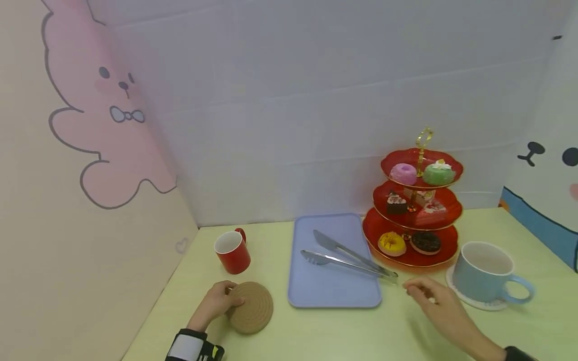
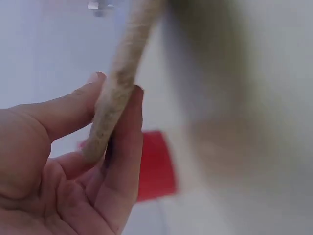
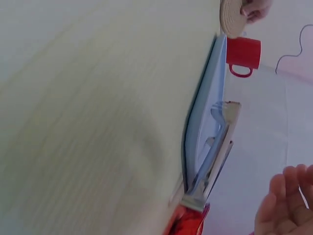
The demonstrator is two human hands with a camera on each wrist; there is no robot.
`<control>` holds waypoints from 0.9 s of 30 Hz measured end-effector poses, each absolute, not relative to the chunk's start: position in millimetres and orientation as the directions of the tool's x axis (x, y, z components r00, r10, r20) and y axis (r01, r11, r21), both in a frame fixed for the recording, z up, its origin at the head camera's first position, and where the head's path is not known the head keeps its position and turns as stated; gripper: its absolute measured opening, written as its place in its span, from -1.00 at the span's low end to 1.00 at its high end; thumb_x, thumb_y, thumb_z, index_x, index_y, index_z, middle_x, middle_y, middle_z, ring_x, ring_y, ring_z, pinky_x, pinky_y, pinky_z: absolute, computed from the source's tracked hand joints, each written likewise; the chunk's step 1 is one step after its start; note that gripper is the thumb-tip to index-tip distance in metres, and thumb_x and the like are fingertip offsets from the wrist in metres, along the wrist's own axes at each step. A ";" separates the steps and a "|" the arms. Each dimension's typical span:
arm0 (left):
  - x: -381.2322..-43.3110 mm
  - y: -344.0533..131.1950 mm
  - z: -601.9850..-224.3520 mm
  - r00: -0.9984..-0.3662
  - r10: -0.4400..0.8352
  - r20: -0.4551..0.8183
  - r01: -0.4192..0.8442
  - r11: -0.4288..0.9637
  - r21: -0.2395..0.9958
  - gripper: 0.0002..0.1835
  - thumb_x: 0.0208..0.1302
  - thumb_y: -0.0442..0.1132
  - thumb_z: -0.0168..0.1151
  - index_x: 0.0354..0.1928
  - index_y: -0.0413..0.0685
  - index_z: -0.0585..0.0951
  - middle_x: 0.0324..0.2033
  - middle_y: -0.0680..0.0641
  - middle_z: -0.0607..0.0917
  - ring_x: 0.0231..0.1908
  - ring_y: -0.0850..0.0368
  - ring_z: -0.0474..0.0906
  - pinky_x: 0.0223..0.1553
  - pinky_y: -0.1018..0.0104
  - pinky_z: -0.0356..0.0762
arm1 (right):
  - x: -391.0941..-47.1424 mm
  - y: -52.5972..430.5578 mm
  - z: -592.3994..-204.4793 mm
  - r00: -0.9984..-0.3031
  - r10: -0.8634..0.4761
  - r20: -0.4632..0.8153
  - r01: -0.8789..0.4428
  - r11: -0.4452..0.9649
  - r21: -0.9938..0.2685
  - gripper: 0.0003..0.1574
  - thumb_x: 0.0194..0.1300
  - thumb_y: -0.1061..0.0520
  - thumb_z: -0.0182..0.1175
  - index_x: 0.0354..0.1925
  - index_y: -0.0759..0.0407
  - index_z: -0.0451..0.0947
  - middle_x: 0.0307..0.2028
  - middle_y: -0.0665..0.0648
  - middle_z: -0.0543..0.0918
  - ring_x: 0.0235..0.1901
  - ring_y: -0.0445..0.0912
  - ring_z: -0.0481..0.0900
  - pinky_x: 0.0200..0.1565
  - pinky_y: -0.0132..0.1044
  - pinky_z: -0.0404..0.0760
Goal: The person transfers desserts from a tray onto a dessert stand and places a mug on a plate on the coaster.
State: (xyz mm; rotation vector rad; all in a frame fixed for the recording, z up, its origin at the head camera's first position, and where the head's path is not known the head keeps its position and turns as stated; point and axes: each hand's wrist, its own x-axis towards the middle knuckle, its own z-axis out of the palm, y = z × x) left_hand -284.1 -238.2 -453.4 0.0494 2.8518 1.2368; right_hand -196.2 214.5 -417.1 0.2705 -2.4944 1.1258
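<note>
My left hand (image 1: 218,302) pinches a round tan woven coaster (image 1: 253,313) by its left edge. In the left wrist view the coaster (image 2: 117,93) appears edge-on between thumb and fingers. Just behind that hand stands a red mug (image 1: 236,259) with a white inside. My right hand (image 1: 440,307) holds nothing, its fingers loosely bent, near the handle end of metal serving tongs (image 1: 347,264). Those tongs lie across a lavender-blue tray (image 1: 334,296), their handle end reaching past its right edge. The right wrist view shows this hand's fingers (image 3: 288,196) apart from the tongs.
A three-tier red cake stand (image 1: 420,220) bearing toy-like doughnuts and cakes stands behind the tray's right side. At the right, a large light-blue cup (image 1: 480,273) sits on a white coaster (image 1: 474,302). A white cloth wall (image 1: 289,125) closes off the table's back.
</note>
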 end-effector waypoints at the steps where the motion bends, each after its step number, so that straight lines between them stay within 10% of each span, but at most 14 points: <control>1: -280.1 -234.5 -447.7 -0.998 0.058 0.005 0.041 0.643 0.765 -0.62 -0.06 -0.37 0.36 -0.15 -0.39 0.55 -0.38 -0.19 0.62 -0.43 0.06 0.55 -0.47 0.19 0.64 | -195.3 208.2 -417.0 -0.928 -0.068 0.367 -0.322 0.643 -0.695 -0.88 0.24 0.32 0.11 -0.26 0.23 0.58 -0.40 0.04 0.66 -0.43 -0.31 0.50 -0.51 -0.34 0.58; 11: -253.4 -114.2 -407.6 -0.936 0.336 0.105 0.155 0.128 0.980 -0.61 0.05 -0.43 0.27 -0.04 -0.43 0.50 -0.33 -0.17 0.61 -0.51 0.20 0.59 -0.49 0.48 0.63 | -189.6 162.2 -405.3 -0.926 -0.377 0.011 -0.116 0.257 -0.959 -0.32 0.37 0.11 0.00 0.21 0.63 0.12 -0.08 0.48 0.54 -0.28 0.07 0.59 -0.35 -0.16 0.69; 17: -244.4 -58.5 -421.2 -0.904 0.416 0.104 0.123 0.020 0.992 -0.63 0.03 -0.45 0.28 -0.07 -0.42 0.51 -0.36 -0.12 0.62 -0.52 0.25 0.57 -0.51 0.52 0.62 | -183.6 163.3 -407.3 -0.978 -0.209 0.010 -0.048 0.180 -0.983 -0.29 0.30 0.17 0.10 0.18 0.66 0.10 -0.14 0.43 0.61 -0.39 -0.03 0.62 -0.48 -0.25 0.71; 27: -254.5 -65.4 -428.6 -0.837 0.530 0.141 0.229 0.104 0.968 -0.42 0.11 -0.35 0.24 0.16 -0.44 0.33 -0.03 -0.45 0.55 -0.12 -0.14 0.58 -0.07 -0.02 0.60 | -176.6 261.4 -424.2 -0.959 0.215 -0.185 0.239 0.260 -0.936 -0.33 0.31 0.23 0.06 0.15 0.72 0.10 -0.32 0.13 0.70 -0.51 -0.16 0.60 -0.48 -0.43 0.68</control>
